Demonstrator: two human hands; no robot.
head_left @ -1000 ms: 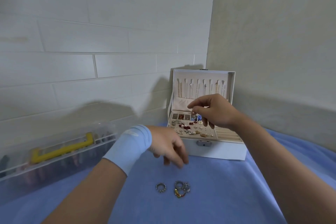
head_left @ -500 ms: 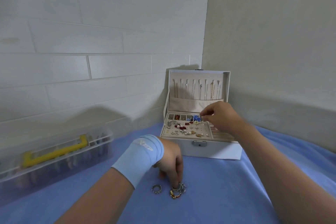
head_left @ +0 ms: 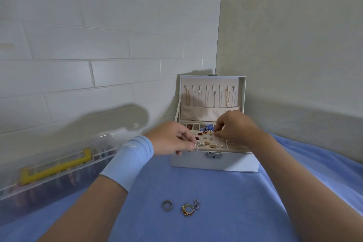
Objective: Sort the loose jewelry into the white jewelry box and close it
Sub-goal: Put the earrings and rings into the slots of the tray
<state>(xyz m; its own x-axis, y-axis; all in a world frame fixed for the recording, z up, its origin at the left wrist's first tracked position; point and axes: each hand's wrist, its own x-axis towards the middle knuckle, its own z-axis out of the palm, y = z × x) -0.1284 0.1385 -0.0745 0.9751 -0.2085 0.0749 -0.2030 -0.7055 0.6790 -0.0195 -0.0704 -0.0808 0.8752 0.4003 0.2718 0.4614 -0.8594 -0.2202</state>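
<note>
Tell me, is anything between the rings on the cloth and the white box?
Nothing visible. Only bare blue cloth lies between the silver ring, the gold ring and the white jewelry box, and its lid stands open.

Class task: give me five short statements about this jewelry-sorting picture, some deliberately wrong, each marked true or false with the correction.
1. The white jewelry box is closed. False: its lid stands open, with chains hanging inside.
2. A silver ring and a gold ring lie on the blue cloth in front of the box. True.
3. The left hand, wearing a blue wristband, pinches a small silver piece by the box's front edge. True.
4. The right hand lies flat on the cloth. False: its fingers curl over the box's tray.
5. The clear case has a red handle. False: the handle is yellow.
</note>
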